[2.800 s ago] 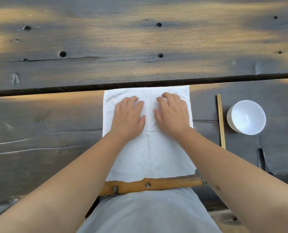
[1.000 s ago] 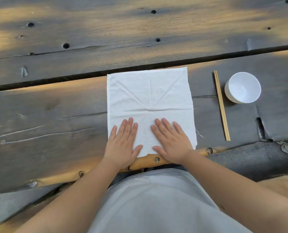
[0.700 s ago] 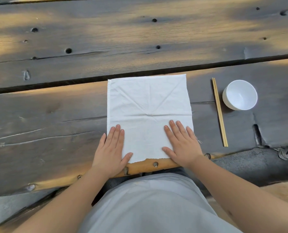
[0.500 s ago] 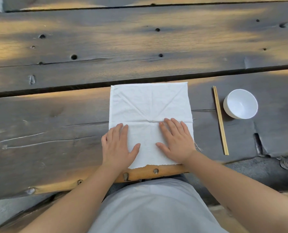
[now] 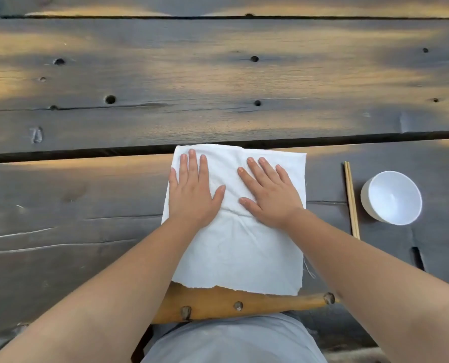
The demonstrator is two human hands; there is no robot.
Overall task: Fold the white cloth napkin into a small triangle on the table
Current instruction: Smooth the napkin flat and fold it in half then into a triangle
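2 bare forearms in frame, no sleeves showing down to the bottom edge, no watch, rings or bands. left hand (image 5: 192, 189) and right hand (image 5: 269, 192): short trimmed nails, no polish, 5 digits visible on each. Torso at near centre wears a plain light grey garment (image 5: 231, 341), smooth fabric, no print, buttons or seams visible. Nothing else of the body shows.

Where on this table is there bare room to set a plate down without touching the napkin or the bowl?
The far planks beyond the napkin are bare wood, and so is the near plank of the table left of the left hand. It is crowded to the right: chopsticks lie beside the napkin, the white bowl just past them.
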